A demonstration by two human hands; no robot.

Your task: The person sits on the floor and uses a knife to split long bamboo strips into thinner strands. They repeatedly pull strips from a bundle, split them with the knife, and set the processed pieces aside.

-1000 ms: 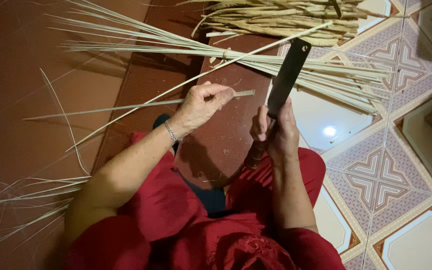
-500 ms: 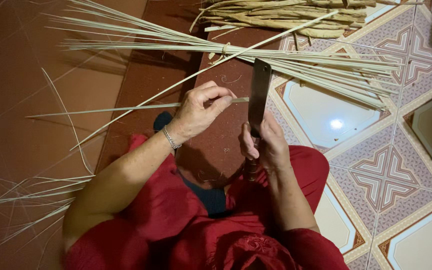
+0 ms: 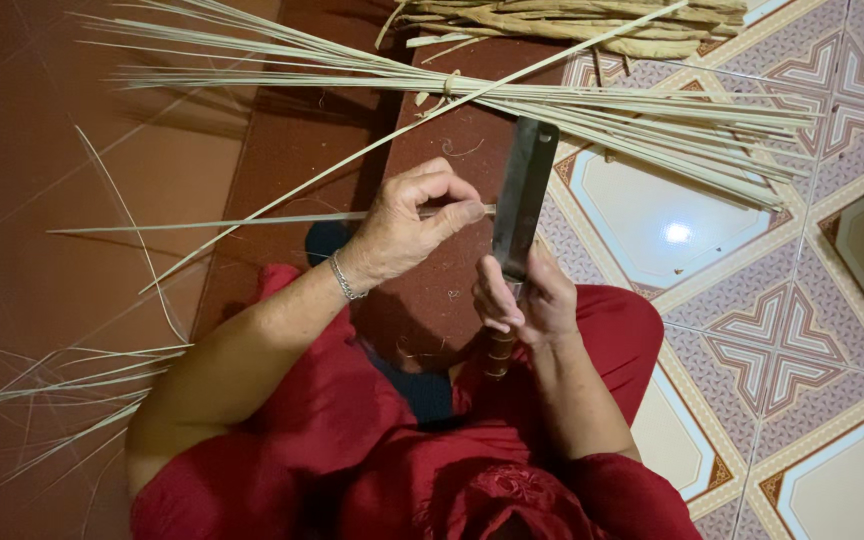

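Your left hand (image 3: 407,232) is curled closed, pinching a thin pale strip (image 3: 252,220) between thumb and forefinger; a silver bracelet (image 3: 345,280) sits at that wrist. The strip runs out sideways from the pinch, well past your forearm, and its near end reaches the flat of the knife blade (image 3: 524,195), which serves here as the landmark. Your right hand (image 3: 527,300) is wrapped shut around the knife's handle just below the blade, holding the dark rectangular blade upright, its tip pointing away from you. The handle itself is mostly hidden by your fingers, so you cannot tell its make. A second long strip (image 3: 432,108) slants from low on the left side of the blade up and across beyond its tip. Beyond the blade's tip lies a spread bundle of pale strips (image 3: 632,110) fanning to both sides, and farther still a heap of thicker greenish-brown stalks (image 3: 592,20). Left of the blade is a dark reddish-brown floor (image 3: 42,280), with loose strips (image 3: 62,390) scattered well apart from the knife near your left elbow. Right of the blade the floor turns to patterned tile (image 3: 782,330) in white, red and brown. Below the blade, your lap is covered in red cloth (image 3: 352,450).
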